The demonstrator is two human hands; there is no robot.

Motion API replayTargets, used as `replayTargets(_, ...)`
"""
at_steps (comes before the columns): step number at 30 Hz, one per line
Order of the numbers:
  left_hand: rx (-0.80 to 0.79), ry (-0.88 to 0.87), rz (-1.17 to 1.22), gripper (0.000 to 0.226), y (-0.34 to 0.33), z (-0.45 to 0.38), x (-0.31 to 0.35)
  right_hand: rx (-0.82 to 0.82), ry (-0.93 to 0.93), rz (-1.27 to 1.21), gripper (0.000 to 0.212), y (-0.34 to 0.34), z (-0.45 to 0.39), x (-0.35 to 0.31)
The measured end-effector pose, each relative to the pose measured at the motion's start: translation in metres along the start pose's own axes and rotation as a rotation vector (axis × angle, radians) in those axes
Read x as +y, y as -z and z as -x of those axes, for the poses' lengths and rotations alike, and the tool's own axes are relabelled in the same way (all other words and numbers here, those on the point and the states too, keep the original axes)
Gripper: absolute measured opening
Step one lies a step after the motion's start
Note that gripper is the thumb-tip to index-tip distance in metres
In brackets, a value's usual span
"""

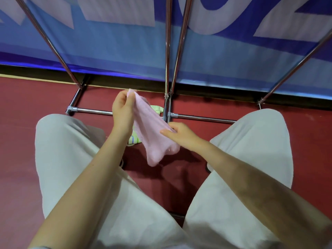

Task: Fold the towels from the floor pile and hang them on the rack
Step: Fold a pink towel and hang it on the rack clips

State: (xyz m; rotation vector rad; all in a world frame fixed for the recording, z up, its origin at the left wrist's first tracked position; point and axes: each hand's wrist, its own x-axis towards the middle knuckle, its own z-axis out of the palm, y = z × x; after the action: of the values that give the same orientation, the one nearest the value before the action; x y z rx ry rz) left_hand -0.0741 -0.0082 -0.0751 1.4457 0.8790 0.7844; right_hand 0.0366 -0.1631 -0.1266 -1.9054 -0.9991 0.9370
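Note:
A small pink towel [150, 130] hangs crumpled in the air between my knees. My left hand [123, 112] pinches its top corner, held highest. My right hand [177, 134] grips its right edge lower down, and the loose end droops below both hands. Under it on the red floor lies a green-and-yellow striped towel [156, 109], mostly hidden by the pink one and my left wrist. The chrome rack [168, 51] stands just beyond, its poles rising out of the top of the view and its base bars on the floor.
A blue banner [116, 47] with large pale letters hangs behind the rack. My legs in pale trousers [71, 159] flank the towels on both sides. The red floor [21, 108] stretches to the left and right.

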Motion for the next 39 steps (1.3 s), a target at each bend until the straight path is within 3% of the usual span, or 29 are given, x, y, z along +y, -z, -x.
replayTargets(4, 0.035, -0.062, -0.040, 0.014, 0.016, -0.002, 0.008, 0.094, 0.020, -0.101, 0.040, 0.000, 0.015, 0.006)
replayTargets(10, 0.234, 0.009, 0.016, 0.017, 0.047, -0.018, 0.010, 0.108, -0.004, -0.085, 0.040, 0.009, 0.029, 0.021)
replayTargets(13, 0.202, -0.041, 0.011, 0.018, 0.048, -0.015, 0.013, 0.160, -0.012, -0.005, 0.042, 0.011, 0.032, 0.026)
replayTargets(17, 0.156, -0.116, -0.022, 0.015, 0.041, -0.010, 0.015, 0.216, -0.034, 0.322, 0.025, 0.024, 0.037, 0.033)
replayTargets(21, 0.115, -0.157, -0.023, 0.013, 0.035, -0.006, 0.016, 0.333, -0.028, 0.413, 0.023, 0.034, 0.033, 0.042)
replayTargets(24, 0.058, -0.228, -0.040, 0.014, 0.026, 0.003, 0.020, 0.376, -0.123, 0.363, 0.029, 0.038, 0.027, 0.048)
replayTargets(30, -0.034, -0.287, -0.071, 0.014, 0.016, 0.011, 0.022, 0.461, -0.262, 0.236, 0.012, 0.044, 0.018, 0.056)
replayTargets(39, 0.038, -0.244, -0.014, 0.014, 0.017, 0.005, 0.018, 0.639, -0.131, 0.199, 0.009, 0.048, 0.012, 0.057)
